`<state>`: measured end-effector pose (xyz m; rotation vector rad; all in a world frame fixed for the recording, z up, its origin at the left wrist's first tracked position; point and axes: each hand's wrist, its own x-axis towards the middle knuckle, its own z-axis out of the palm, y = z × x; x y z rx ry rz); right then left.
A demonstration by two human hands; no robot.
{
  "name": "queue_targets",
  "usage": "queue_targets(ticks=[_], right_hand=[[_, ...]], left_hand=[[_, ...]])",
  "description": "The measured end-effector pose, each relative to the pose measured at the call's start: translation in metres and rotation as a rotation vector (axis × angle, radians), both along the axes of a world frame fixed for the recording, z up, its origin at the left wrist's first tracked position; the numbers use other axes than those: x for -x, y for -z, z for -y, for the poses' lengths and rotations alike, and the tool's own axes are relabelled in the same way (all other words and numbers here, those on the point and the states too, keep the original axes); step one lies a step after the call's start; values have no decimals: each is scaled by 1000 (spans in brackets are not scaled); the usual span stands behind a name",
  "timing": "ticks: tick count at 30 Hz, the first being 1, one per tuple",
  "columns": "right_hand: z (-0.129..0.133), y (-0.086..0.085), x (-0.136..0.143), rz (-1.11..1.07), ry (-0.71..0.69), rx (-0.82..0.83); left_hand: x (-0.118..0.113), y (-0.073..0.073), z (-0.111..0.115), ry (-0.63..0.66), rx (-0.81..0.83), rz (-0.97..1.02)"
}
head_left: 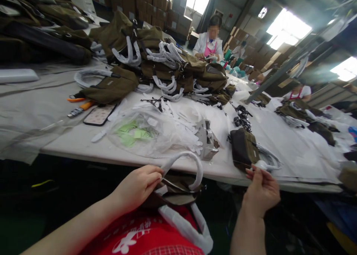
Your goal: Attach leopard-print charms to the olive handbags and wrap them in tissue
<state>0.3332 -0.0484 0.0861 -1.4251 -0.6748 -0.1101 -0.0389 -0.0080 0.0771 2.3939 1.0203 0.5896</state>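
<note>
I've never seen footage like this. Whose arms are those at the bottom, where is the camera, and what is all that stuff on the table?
There is no machine here. The camera sits on a person's head and looks forward and down, so the two bare arms at the bottom are that person's own.

The left hand grips an olive bag in the lap, at the base of its white-wrapped handle. The right hand pinches a small white piece at the table's edge; I cannot tell what it is.

On the white table lie a clear plastic bag with green slips inside, loose white strips, a dark brown bag, a phone and an orange-handled tool. Behind them rises a pile of olive bags with wrapped handles. Farther off, other people work at the same long table.
</note>
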Motion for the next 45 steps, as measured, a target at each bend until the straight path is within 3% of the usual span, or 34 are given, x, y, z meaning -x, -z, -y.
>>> queue_targets(ticks=[3,6,9,11,13,18,21,24,25,27,29,30,34,38,42,45], right_hand=[[3,-25,62,117,-141,35],[4,-23,121,159,-470,74],[8,-14,162,101,-877,141],[10,-13,177,5,-1045,167],[9,-16,183,-99,-1042,159],[-9,-20,172,-137,-742,139],[-14,-20,165,158,-578,161],[-4,-23,172,633,-408,38],[0,-25,177,790,-460,2],[6,-27,191,1073,-753,50],[7,-27,205,1242,-1039,278],[5,-25,210,1274,-1099,413],[-4,-21,216,1223,-1046,759],[-2,-35,209,1104,-1008,768],[3,-46,207,932,-1095,676],[0,-36,209,742,-1190,711]], left_hand=[[0,-3,10,-57,-254,-26],[-3,-3,18,-104,-408,-37],[-2,-2,21,-86,-419,-32],[2,-1,21,-13,-362,-52],[8,0,20,29,-281,-60],[18,3,22,-36,-214,-7],[19,2,24,-37,-211,-1],[18,2,25,-13,-185,-1],[17,3,24,-4,-178,-1],[17,5,24,2,-178,10],[16,7,24,0,-197,19],[16,8,25,0,-206,18],[18,6,31,-60,-266,14],[23,5,35,-274,-272,52],[27,11,26,-402,31,260],[29,19,17,-420,263,411]])
